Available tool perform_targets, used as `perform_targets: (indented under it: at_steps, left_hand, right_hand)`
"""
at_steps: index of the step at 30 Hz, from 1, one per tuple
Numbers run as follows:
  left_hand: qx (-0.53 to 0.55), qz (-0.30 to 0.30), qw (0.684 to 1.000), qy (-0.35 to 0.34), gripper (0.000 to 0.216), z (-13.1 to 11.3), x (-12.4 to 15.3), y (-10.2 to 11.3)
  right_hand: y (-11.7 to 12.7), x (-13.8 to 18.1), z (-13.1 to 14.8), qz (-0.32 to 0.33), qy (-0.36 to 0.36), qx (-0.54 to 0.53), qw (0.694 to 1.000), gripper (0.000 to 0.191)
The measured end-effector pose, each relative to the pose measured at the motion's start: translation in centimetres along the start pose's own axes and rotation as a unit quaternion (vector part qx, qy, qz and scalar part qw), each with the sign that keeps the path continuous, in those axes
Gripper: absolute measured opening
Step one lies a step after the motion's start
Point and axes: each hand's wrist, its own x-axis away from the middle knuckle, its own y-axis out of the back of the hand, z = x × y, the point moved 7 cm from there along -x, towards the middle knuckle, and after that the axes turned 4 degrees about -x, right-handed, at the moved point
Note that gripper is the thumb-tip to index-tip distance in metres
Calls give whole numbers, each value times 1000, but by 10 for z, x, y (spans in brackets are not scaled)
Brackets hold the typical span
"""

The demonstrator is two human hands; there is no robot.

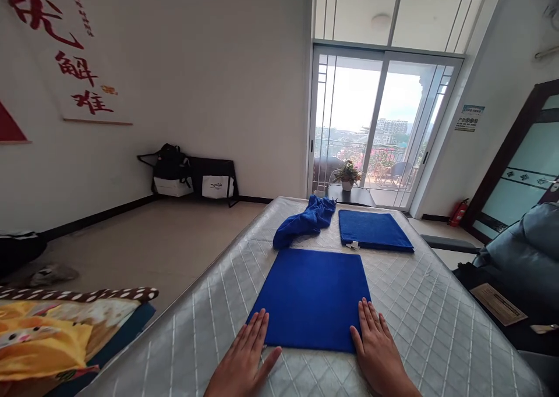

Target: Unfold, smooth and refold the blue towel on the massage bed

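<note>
A blue cloth (312, 298), folded into a flat rectangle, lies before me on a table with a silvery quilted cover (209, 321). My left hand (247, 353) rests at its near left corner, palm down, fingers stretched out. At the right edge of the same cloth lies my right hand (378, 341), flat with its thumb apart. Beyond it to the right is a folded blue stack of cloth (373, 229) with a small white tag (353, 245). A crumpled blue cloth (303, 221) sits at the far left of the table.
A yellow patterned blanket (48, 339) is at the lower left. Right of the table stands a dark chair (528, 257) with a brown card (498, 304) nearby. A potted plant (347, 177) stands past the table's far end, before glass sliding doors (384, 129).
</note>
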Motion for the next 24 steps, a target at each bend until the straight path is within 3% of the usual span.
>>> perform_targets:
  at_steps: [5,12,18,24]
  left_hand:
    - [16,36,997,60,78,2,-2,8]
    - [44,38,993,105,85,5,-1,23]
    - [32,43,992,114,86,11,-2,12]
    - [8,27,994,101,80,21,5,-1]
  right_hand:
    - [1,1,2,22,-7,28,999,68]
    - [7,-10,4,33,-13,69,997,67]
    - [26,-44,15,0,-12,57,998,66]
    - [7,-61,5,-7,-29,34,999,67]
